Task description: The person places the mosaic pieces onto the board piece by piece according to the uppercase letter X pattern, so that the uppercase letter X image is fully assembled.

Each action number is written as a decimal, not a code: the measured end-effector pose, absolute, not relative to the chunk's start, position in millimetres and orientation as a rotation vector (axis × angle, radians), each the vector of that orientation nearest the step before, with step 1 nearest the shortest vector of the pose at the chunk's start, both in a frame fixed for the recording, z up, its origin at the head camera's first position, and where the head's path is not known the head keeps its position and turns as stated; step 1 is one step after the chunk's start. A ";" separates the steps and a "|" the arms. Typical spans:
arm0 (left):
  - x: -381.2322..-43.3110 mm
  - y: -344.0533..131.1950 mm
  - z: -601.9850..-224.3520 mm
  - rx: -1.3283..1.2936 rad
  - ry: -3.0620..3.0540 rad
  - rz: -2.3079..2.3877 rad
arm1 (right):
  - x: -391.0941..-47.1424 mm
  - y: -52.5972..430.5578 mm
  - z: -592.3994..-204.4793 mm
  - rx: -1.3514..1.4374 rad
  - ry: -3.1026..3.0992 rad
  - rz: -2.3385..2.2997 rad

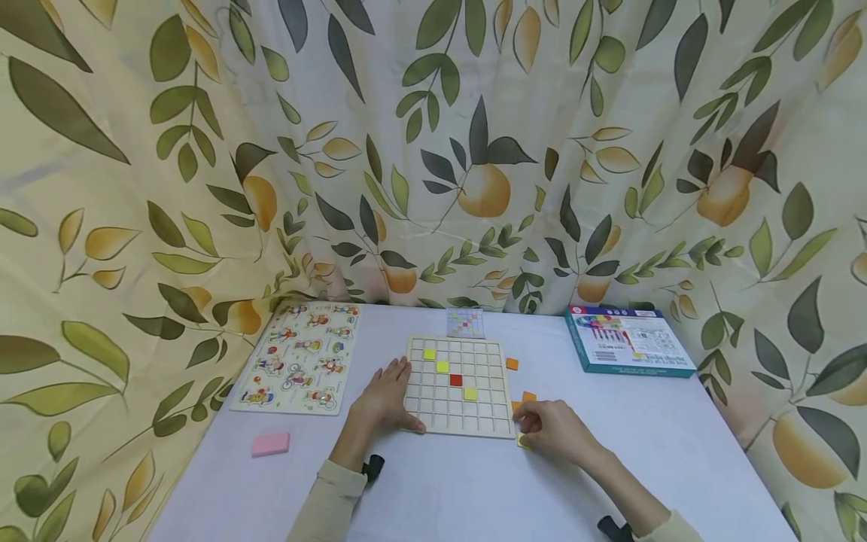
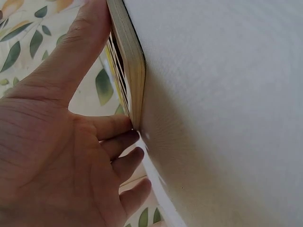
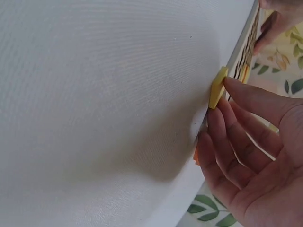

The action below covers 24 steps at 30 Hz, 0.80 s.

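My left hand (image 1: pixel 384 395) lies with its fingers extended along the left edge of a wooden grid board (image 1: pixel 433 410), its thumb at the front edge. In the left wrist view the thumb and fingertips touch the board's side (image 2: pixel 135 80). Beside the board's front right corner, my right hand (image 1: pixel 552 430) pinches a yellow square tile (image 3: pixel 218 88) between thumb and finger, close to the tabletop. On the board, yellow tiles (image 1: pixel 442 367) and one red tile (image 1: pixel 456 381) form a diagonal.
Orange tiles (image 1: pixel 512 364) lie along the board's right side. A small patterned card (image 1: pixel 465 323) is behind the board. To the left are a picture board (image 1: pixel 298 357) and a pink block (image 1: pixel 271 444); a teal-edged box (image 1: pixel 630 342) is at the back right.
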<state>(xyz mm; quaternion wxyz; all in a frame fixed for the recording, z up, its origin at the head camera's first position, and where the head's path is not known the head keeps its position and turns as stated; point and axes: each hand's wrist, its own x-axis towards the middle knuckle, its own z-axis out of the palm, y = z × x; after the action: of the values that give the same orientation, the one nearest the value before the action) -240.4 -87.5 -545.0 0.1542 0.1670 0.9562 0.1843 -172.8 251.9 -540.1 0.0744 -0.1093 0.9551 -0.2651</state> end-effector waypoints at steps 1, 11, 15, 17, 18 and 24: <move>-240.4 -87.5 -546.2 0.485 2.745 0.536 | -172.6 252.7 -541.0 -0.338 2.866 -0.799; -241.2 -88.0 -549.0 0.481 2.745 0.524 | -169.2 254.9 -540.2 -0.365 2.834 -0.801; -240.2 -88.0 -549.3 0.482 2.742 0.536 | -167.2 254.5 -539.2 -0.362 2.856 -0.787; -240.2 -87.9 -548.7 0.482 2.740 0.536 | -167.2 253.9 -538.2 -0.356 2.873 -0.784; -240.3 -87.9 -548.5 0.483 2.739 0.534 | -167.4 253.7 -537.7 -0.357 2.881 -0.787; -242.9 -88.1 -550.6 0.480 2.737 0.511 | -173.1 257.3 -535.7 -0.402 2.830 -0.905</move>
<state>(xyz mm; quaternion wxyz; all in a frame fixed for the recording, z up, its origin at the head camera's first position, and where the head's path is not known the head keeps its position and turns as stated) -242.9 -88.1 -550.6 0.1573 0.1678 0.9567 0.1786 -173.1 257.3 -535.7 0.0717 -0.1337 0.9415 -0.3011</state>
